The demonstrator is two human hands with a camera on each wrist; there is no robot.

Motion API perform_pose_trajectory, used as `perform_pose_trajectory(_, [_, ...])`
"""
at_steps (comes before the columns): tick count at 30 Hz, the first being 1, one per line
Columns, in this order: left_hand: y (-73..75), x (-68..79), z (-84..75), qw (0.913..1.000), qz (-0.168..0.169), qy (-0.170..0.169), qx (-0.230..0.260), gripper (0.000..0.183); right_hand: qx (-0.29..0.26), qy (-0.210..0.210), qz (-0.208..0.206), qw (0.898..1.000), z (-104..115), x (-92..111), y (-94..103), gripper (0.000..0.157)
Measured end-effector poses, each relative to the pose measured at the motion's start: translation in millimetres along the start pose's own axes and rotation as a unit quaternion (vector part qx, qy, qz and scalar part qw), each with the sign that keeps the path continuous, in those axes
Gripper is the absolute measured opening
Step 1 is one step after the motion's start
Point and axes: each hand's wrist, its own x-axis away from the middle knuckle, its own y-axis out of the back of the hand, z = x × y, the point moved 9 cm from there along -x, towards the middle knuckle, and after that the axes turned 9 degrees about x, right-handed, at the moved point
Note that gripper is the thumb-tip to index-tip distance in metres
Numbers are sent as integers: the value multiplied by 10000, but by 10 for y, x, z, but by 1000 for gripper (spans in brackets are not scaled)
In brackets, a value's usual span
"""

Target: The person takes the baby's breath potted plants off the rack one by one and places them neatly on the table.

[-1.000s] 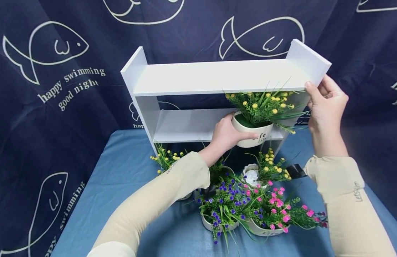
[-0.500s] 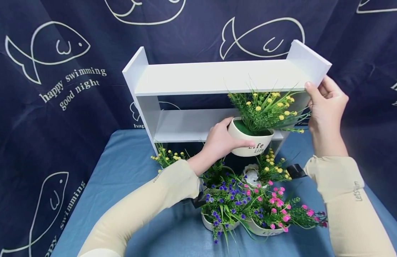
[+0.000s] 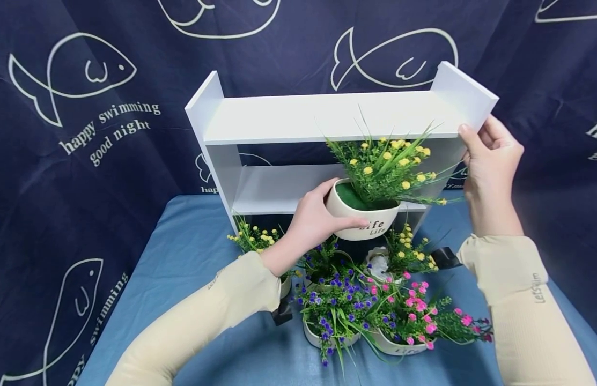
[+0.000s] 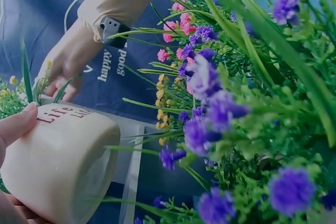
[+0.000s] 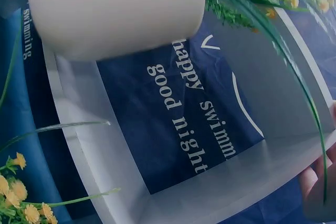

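Note:
My left hand (image 3: 310,217) grips a cream flower pot (image 3: 387,219) lettered "Life", its thumb across the front and the other fingers behind the rim. Yellow artificial flowers (image 3: 399,161) and long grass blades rise from the pot, which is held in the air, slightly tilted, in front of the white shelf (image 3: 327,115). The left wrist view shows the pot's side and base (image 4: 58,166). At the shelf's right side panel (image 3: 464,94), my right hand (image 3: 493,169) holds the front edge, thumb in front. In the right wrist view, the pot (image 5: 115,14) covers part of the shelf.
Below stand several more pots on the blue cloth (image 3: 158,252): purple flowers (image 3: 332,311) and pink flowers (image 3: 416,311) in front, yellow ones (image 3: 409,249) behind, others (image 3: 255,236) at left. A dark fish-print curtain (image 3: 148,43) hangs behind the shelf.
My left hand has brought the pot of yellow flowers away from the shelf, downward and to the left. The right hand stays on the side panel.

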Motion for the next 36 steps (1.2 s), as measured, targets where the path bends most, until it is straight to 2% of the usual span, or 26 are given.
perform_pose_trajectory(13, [282,197,-1,9984,-206,-289,430,91,15,-21,4,10000,12,2,-7,44])
perform_pose_trajectory(22, [427,321,53,9957,-225,-437,786,94,-10,-59,17,10000,-8,1,4,44])
perform_pose_trajectory(36, [606,561,101,9942,-350,-460,905,100,2,-48,20,10000,1,15,-2,44])
